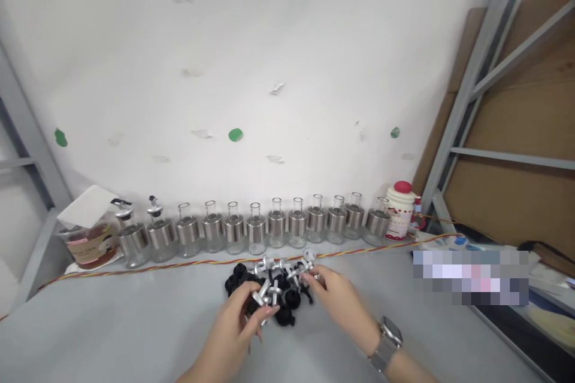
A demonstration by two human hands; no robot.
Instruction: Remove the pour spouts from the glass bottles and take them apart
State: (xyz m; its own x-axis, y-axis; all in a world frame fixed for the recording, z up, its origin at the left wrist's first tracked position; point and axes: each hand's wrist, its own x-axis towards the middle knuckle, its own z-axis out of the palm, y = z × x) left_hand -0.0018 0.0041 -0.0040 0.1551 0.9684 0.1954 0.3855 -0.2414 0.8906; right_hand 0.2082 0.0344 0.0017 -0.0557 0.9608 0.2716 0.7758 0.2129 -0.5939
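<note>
A heap of silver pourer pieces (275,292) and black rubber-looking stoppers (284,315) lies on the grey table in front of me. My left hand (236,317) curls at the heap's near left side, thumb and fingers closed around a silver flanged pourer piece (260,295). On the right side, my right hand (335,292) has its fingertips pinched among the silver pieces, seemingly on one of them; the fingers partly hide it. Behind the heap stand several glass bottles (256,228) with steel bands and bare necks. Two bottles at the left (160,233) carry pourer tops.
A red and yellow twisted cord (179,266) runs across the table before the bottles. A labelled tub (92,245) stands far left, a white jar with a red lid (399,212) at the right end. Grey metal posts (471,90) flank the table; blurred packages lie right.
</note>
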